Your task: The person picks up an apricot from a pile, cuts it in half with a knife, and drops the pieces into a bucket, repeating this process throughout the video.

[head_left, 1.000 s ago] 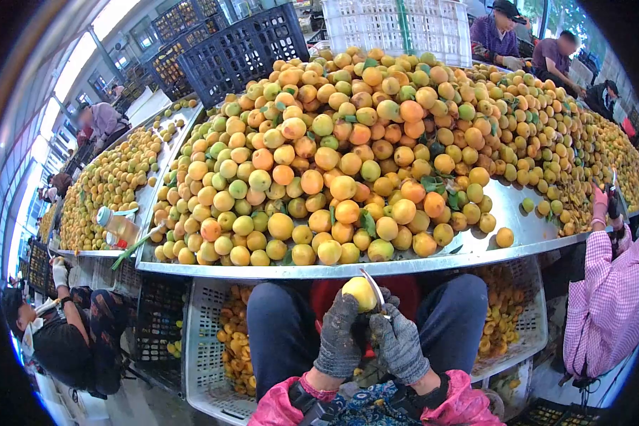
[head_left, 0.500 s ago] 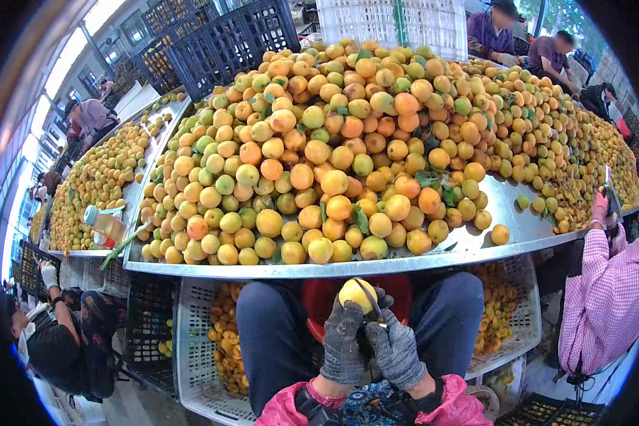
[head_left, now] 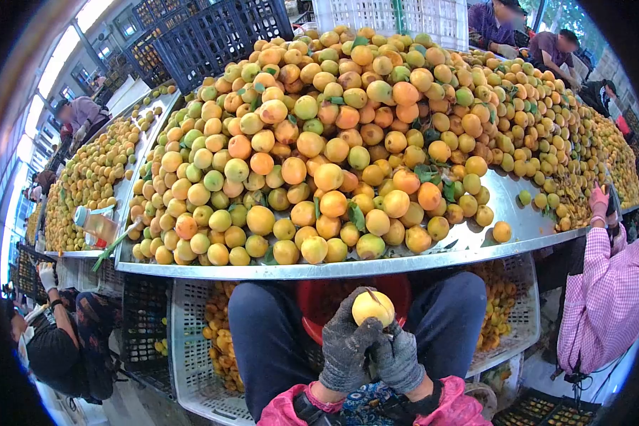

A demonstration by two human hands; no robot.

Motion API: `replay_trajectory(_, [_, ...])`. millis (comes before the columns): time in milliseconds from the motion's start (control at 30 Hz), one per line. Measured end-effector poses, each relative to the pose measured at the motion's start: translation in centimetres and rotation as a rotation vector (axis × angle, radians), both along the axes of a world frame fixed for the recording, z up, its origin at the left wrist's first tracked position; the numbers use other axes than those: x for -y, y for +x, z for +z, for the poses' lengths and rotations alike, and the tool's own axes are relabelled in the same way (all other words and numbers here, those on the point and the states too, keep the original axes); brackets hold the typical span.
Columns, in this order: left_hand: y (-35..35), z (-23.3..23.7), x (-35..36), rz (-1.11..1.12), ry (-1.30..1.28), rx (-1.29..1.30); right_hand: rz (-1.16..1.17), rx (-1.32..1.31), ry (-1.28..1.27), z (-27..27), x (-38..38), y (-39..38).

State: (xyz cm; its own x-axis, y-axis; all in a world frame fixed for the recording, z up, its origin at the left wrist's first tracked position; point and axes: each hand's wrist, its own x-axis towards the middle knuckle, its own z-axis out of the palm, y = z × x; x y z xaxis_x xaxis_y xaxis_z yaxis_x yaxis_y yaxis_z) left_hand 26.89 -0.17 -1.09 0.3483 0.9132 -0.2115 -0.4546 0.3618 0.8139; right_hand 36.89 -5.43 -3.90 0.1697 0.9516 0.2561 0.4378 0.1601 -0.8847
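My left hand (head_left: 346, 351), in a dark grey knitted glove, is closed around a yellow apricot (head_left: 376, 308) above the red tub (head_left: 312, 295) between my knees. My right hand (head_left: 399, 361), gloved likewise, presses close against it from the right, fingers curled round a small knife. Little of the knife shows: a thin dark sliver of blade (head_left: 371, 294) lies across the fruit's top, and the handle is hidden in the glove. Ahead of both hands, a large heap of apricots (head_left: 326, 177) with a few green leaves covers the metal table (head_left: 263, 272).
White crates holding cut apricots stand under the table, one on the left (head_left: 184, 341) and one on the right (head_left: 531, 305). Dark crates (head_left: 220, 39) rise behind the heap. A bottle (head_left: 98, 226) lies at left. Co-workers sit around, one in a pink checked sleeve (head_left: 596, 298).
The apricot has turned and shifted slightly right and down. The knife blade, plainly seen across it before, is now mostly hidden. My right hand sits closer under the fruit. The view has shifted slightly.
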Motion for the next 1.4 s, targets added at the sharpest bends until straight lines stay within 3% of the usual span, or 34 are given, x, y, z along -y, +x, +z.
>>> replay_trajectory(100, [-0.5, 0.9, 0.1, -0.05, 0.042, 0.002, 0.019, 0.031, -0.167, -0.8, 0.9, 1.1])
replay_trajectory(133, [-0.6, 1.1, 0.2, -0.075, 0.082, 0.019, 0.022, 0.035, -0.161, -0.6, 1.0, 1.0])
replay_trajectory(167, [-0.3, 0.8, 0.4, -0.065, 0.19, -0.141, 0.002, -0.013, -0.117, -0.1, 1.2, 0.8])
replay_trajectory(367, [-2.2, 1.4, -0.1, -0.137, 0.248, -0.216, 0.1, -0.107, -0.004, 0.5, 1.9, 1.2])
replay_trajectory(467, [-3.4, 1.5, -0.6, -0.242, 0.379, -0.412, 0.222, -0.115, -0.218, 2.3, 1.7, 2.9])
replay_trajectory(533, [-3.6, 2.5, -0.8, -0.276, 0.372, -0.402, 0.348, 0.085, -0.191, 2.7, 1.6, 4.1])
replay_trajectory(600, [-3.6, 2.6, -0.6, -0.311, 0.372, -0.395, 0.327, 0.016, -0.151, 1.4, 2.3, 3.8])
replay_trajectory(667, [-3.2, 1.7, -0.1, -0.222, 0.226, -0.172, 0.199, -0.097, -0.157, 1.8, 2.6, 2.6])
replay_trajectory(733, [-3.1, 1.3, 0.9, -0.178, 0.165, -0.115, 0.159, -0.141, -0.127, 0.6, 2.9, 1.7])
replay_trajectory(800, [-3.2, 1.0, 1.6, -0.139, 0.099, -0.062, 0.122, -0.191, -0.232, 0.4, 3.1, 1.0])
replay_trajectory(867, [-3.6, 0.9, 1.6, -0.134, 0.014, -0.022, 0.148, -0.282, -0.272, 1.4, 2.7, 1.2])
replay_trajectory(933, [-4.3, 1.5, 1.0, -0.165, 0.048, -0.111, 0.287, -0.172, -0.264, 0.9, 3.0, 2.6])
replay_trajectory(1133, [-5.6, 2.0, -1.5, -0.4, 0.353, -0.525, 0.427, 0.085, -0.306, 1.6, 2.3, 4.8])
replay_trajectory(1200, [-6.1, 2.0, -2.5, -0.499, 0.571, -0.71, 0.446, 0.164, -0.307, 1.4, 2.3, 5.1])
replay_trajectory(1267, [-6.4, 1.8, -3.1, -0.505, 0.613, -0.716, 0.468, 0.243, -0.31, 1.7, 2.2, 5.1])
replay_trajectory(1333, [-6.8, 1.3, -4.0, -0.56, 0.821, -0.79, 0.515, 0.323, -0.409, 2.6, 1.7, 4.7])
replay_trajectory(1400, [-6.5, 2.9, -4.3, -0.529, 1.056, -0.946, 0.498, 0.293, -0.35, 0.8, 2.3, 4.1])
